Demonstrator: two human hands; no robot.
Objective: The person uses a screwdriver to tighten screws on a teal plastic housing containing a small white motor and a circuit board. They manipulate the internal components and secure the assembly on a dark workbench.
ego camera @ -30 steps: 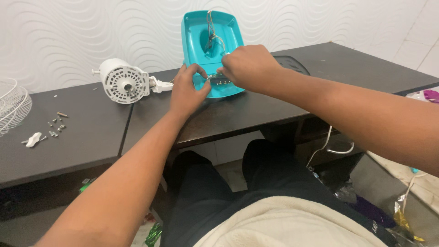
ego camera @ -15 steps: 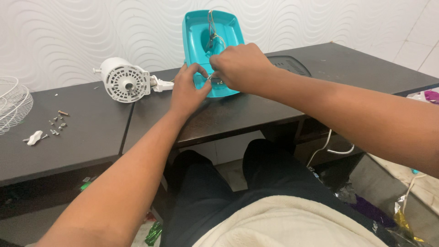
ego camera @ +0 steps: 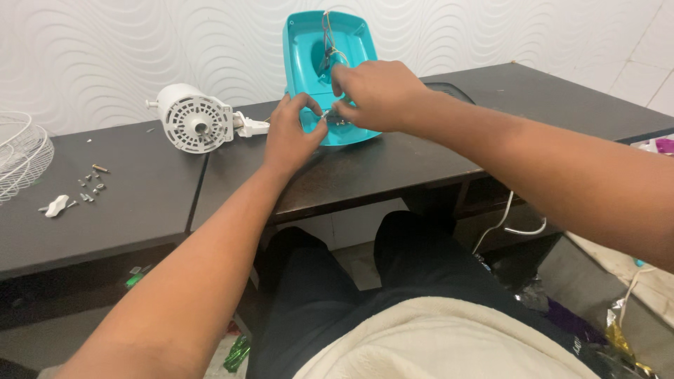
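We steady the teal shell (ego camera: pixel 319 56) on the counter (ego camera: pixel 393 165): left hand (ego camera: pixel 289 137) and right hand (ego camera: pixel 372 95) both pinch small wiring (ego camera: pixel 331 121) inside it.

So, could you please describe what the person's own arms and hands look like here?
Both arms are bare from the hands as far up as the head view shows: no sleeves, gloves, watch or bracelet. The left hand and right hand show no rings, though the fingertips are partly hidden. Lower down, the person wears black trousers and a cream-coloured top.
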